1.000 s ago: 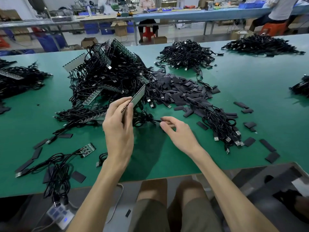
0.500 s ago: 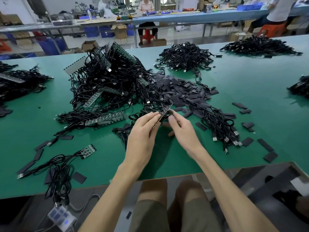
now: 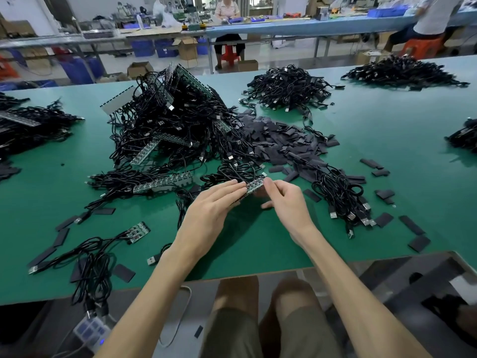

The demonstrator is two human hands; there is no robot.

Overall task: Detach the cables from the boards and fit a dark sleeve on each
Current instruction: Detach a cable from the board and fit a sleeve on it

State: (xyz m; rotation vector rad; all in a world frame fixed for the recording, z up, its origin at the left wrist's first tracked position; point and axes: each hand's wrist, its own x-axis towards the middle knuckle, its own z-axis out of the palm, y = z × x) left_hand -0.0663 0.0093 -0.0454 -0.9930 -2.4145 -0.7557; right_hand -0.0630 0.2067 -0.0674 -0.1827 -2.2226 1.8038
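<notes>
A narrow green circuit board strip (image 3: 254, 186) with black cables on it is held just above the green table (image 3: 387, 140), in front of me. My left hand (image 3: 209, 215) holds its near end with nearly straight fingers. My right hand (image 3: 286, 200) pinches its far end between thumb and fingers. Behind them lies a big tangle of black cables and board strips (image 3: 170, 125). A heap of flat dark sleeves (image 3: 281, 143) lies just right of that tangle.
Another board strip (image 3: 165, 183) lies left of my hands, and a small board with cables (image 3: 138, 231) sits near the front left. Loose USB cables (image 3: 343, 200) and scattered sleeves lie to the right. More cable piles (image 3: 289, 86) sit farther back. People work at distant benches.
My left hand brought the board strip down from over the pile towards the table, and my right hand rose off the table and took hold of its far end.
</notes>
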